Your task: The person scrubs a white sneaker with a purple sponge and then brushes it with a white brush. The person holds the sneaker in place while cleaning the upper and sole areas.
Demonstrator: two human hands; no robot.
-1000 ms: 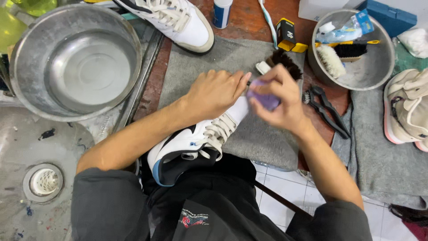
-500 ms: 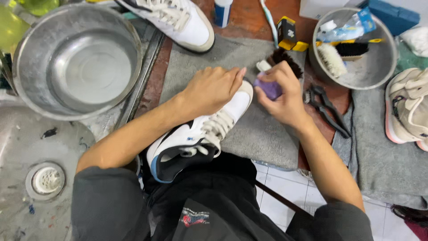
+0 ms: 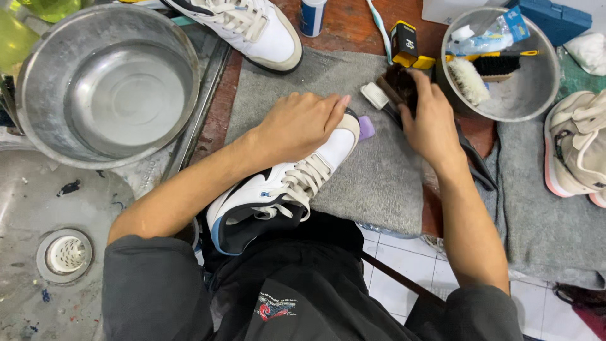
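A white sneaker with black and blue trim lies on my lap, its toe resting on a grey towel. My left hand clasps the toe from above and holds it down. A small purple pad lies on the towel against the toe tip. My right hand is further right, fingers stretched out over a dark brown brush with a white end. The fingers lie on the brush without closing around it.
A big metal basin of water stands at the left beside a steel sink drain. A second white sneaker lies at the top. A metal bowl at the right holds brushes and a tube. Another shoe lies at the right edge.
My right hand has let go of the purple pad, which now lies by the toe, and has moved up and right onto the dark brush. My left hand stays on the sneaker.
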